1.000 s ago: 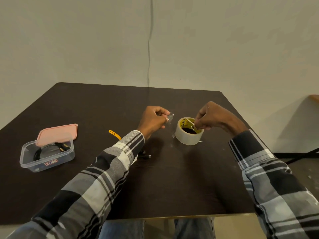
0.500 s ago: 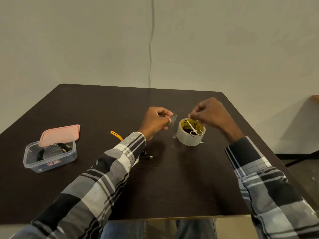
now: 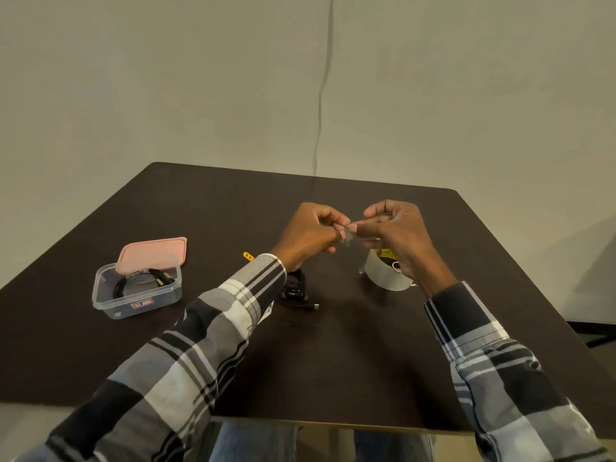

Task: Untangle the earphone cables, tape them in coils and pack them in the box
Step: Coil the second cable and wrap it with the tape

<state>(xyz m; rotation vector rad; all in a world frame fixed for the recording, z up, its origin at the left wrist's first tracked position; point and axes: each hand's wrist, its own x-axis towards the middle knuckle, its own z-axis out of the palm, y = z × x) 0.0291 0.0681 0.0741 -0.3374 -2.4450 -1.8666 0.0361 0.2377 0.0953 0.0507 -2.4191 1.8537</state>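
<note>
Earphone cable (image 3: 295, 288), coiled, on counter (image 3: 350, 361) just below and nearer than left hand (image 3: 308, 236). Tape piece (image 3: 348, 236) pinched in both grips, left and right hand (image 3: 398, 231). Left closer to coil. Box (image 3: 136, 288) far left, open.

Quick count: one bench (image 3: 350, 361), one clear box (image 3: 138, 291) at 9 o'clock with one pink lid (image 3: 153, 253) and one coiled cable (image 3: 143, 280) inside. One tape roll (image 3: 383, 278) at 3 o'clock, one loose cable (image 3: 295, 291) at center (half hidden), one orange strap (image 3: 248, 256), two hands.
</note>
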